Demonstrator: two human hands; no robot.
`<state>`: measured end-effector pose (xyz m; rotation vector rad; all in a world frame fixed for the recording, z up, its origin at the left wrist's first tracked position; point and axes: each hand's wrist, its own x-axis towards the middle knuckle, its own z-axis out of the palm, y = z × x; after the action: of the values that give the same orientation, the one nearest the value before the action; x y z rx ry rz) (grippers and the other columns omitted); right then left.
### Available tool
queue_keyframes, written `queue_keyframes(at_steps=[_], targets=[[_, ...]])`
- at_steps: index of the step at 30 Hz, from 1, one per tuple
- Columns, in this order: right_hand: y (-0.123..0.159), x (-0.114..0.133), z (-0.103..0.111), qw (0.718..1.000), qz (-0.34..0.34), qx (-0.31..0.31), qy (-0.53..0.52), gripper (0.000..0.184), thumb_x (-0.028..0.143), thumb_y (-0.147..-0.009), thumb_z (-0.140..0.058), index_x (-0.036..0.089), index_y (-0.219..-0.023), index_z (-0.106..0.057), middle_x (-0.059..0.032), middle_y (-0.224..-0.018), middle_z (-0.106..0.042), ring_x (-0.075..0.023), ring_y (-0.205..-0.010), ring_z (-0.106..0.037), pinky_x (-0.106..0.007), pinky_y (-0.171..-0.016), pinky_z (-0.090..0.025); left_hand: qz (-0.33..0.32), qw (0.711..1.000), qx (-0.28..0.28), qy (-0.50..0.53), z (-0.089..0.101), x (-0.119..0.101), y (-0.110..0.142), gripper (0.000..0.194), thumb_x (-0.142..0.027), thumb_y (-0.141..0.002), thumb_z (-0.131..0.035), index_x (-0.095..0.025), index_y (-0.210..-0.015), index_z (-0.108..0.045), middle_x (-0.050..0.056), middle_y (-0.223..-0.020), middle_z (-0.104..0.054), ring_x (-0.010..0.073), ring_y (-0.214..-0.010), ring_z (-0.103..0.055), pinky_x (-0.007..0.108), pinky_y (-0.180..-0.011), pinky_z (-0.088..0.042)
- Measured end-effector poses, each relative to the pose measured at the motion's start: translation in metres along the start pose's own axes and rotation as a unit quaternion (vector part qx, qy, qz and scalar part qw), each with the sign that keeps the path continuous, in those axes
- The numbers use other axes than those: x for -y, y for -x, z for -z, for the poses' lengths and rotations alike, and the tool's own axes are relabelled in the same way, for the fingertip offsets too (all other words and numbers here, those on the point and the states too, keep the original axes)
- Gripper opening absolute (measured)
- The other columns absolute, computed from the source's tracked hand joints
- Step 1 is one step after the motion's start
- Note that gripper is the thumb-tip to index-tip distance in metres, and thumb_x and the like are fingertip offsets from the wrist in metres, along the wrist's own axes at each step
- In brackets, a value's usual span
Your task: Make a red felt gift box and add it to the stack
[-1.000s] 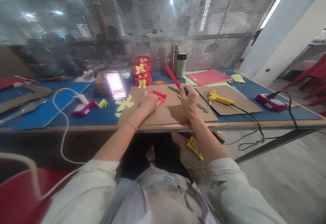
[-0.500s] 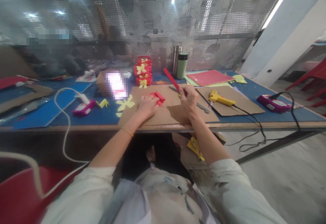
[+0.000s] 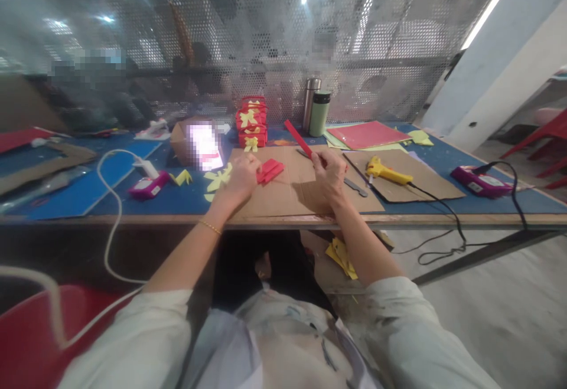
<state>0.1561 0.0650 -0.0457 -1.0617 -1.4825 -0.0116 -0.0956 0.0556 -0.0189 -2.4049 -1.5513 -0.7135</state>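
A long red paper strip [image 3: 296, 136] sticks up and leftward from my right hand [image 3: 328, 172], whose fingers pinch its lower end. Over the cardboard sheet [image 3: 292, 191], my left hand [image 3: 243, 177] has curled fingers at the left end of a folded red paper piece [image 3: 271, 171]. The fingertips on that piece are partly hidden. Yellow paper cut-outs [image 3: 217, 180] lie just left of my left hand. Beside my right hand, a grey metal tool [image 3: 355, 188] with a flat handle rests on the cardboard, partly covered by the hand.
Red boxes with yellow bows [image 3: 252, 122] are stacked at the back. Near them stand a green bottle [image 3: 319, 114] and a steel flask [image 3: 309, 103]. A yellow glue gun [image 3: 390, 172] lies at right, its cord hanging off the edge. A lit phone [image 3: 204, 146] leans at left.
My left hand has moved left, uncovering more of the folded red piece, which has shifted slightly left and turned. My right hand still holds the strip in nearly the same place.
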Motion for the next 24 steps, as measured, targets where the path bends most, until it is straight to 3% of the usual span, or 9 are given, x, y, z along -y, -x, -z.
queue_keyframes(at_steps=[4, 6, 8, 12, 15, 19, 24], targets=[[0.001, -0.001, -0.002, 1.000, -0.004, 0.011, 0.004, 0.024, 0.027, -0.095, -0.054, 0.022, -0.073, -0.059, -0.0001, -0.068, -0.054, -0.0180, -0.068, -0.051, -0.032, -0.071, -0.042, -0.023, 0.998, 0.004, -0.053, -0.004, -0.031, 0.006, 0.028, -0.023, -0.101, -0.051, -0.015, -0.118, -0.072, 0.017, -0.118, -0.067, 0.0319, -0.111, -0.062, 0.048, -0.099, -0.044], [0.001, 0.000, -0.002, 1.000, -0.008, 0.017, 0.011, 0.024, 0.026, -0.095, -0.054, 0.022, -0.072, -0.059, -0.0003, -0.068, -0.054, -0.0182, -0.069, -0.051, -0.032, -0.071, -0.042, -0.048, 0.995, 0.030, -0.077, -0.008, -0.042, 0.005, 0.032, -0.031, -0.100, -0.058, -0.014, -0.125, -0.069, 0.020, -0.123, -0.066, 0.0353, -0.116, -0.059, 0.049, -0.100, -0.043], [0.001, 0.000, -0.001, 1.000, -0.009, 0.020, 0.015, 0.024, 0.026, -0.095, -0.054, 0.022, -0.071, -0.058, -0.0004, -0.068, -0.054, -0.0184, -0.069, -0.050, -0.032, -0.070, -0.042, -0.052, 0.992, 0.051, -0.101, -0.014, -0.046, 0.001, 0.031, -0.027, -0.101, -0.057, -0.012, -0.125, -0.069, 0.021, -0.123, -0.066, 0.0362, -0.117, -0.058, 0.049, -0.099, -0.042], [0.002, 0.000, -0.002, 0.999, -0.009, 0.029, 0.020, 0.028, 0.027, -0.095, -0.055, 0.023, -0.067, -0.053, -0.0004, -0.067, -0.053, -0.0179, -0.067, -0.049, -0.032, -0.068, -0.039, -0.049, 0.988, 0.074, -0.129, -0.021, -0.036, -0.003, 0.034, -0.009, -0.101, -0.043, -0.016, -0.110, -0.075, 0.019, -0.114, -0.070, 0.0319, -0.111, -0.060, 0.047, -0.095, -0.040], [0.004, 0.000, -0.002, 0.998, -0.014, 0.053, 0.015, 0.028, 0.029, -0.094, -0.056, 0.023, -0.066, -0.055, -0.0012, -0.067, -0.057, -0.0175, -0.066, -0.050, -0.031, -0.067, -0.040, -0.054, 0.990, 0.078, -0.108, -0.017, -0.025, 0.004, 0.035, -0.008, -0.100, -0.043, -0.018, -0.104, -0.077, 0.017, -0.107, -0.072, 0.0301, -0.106, -0.062, 0.047, -0.095, -0.039], [0.011, -0.001, 0.007, 0.990, -0.044, 0.132, -0.007, 0.020, 0.031, -0.090, -0.059, 0.021, -0.075, -0.068, -0.0011, -0.065, -0.062, -0.0176, -0.063, -0.053, -0.030, -0.062, -0.040, -0.084, 0.991, 0.072, -0.078, -0.006, -0.016, 0.020, 0.040, -0.005, -0.099, -0.041, -0.020, -0.105, -0.077, 0.015, -0.103, -0.074, 0.0275, -0.102, -0.064, 0.047, -0.096, -0.038], [0.025, -0.009, 0.043, 0.967, -0.042, 0.250, -0.031, 0.025, 0.024, -0.089, -0.057, 0.018, -0.098, -0.080, -0.0032, -0.074, -0.073, -0.0186, -0.066, -0.062, -0.029, -0.064, -0.045, -0.106, 0.989, 0.081, -0.066, 0.002, -0.013, 0.033, 0.041, -0.012, -0.105, -0.042, -0.028, -0.117, -0.078, 0.011, -0.111, -0.075, 0.0256, -0.106, -0.063, 0.045, -0.098, -0.036]])
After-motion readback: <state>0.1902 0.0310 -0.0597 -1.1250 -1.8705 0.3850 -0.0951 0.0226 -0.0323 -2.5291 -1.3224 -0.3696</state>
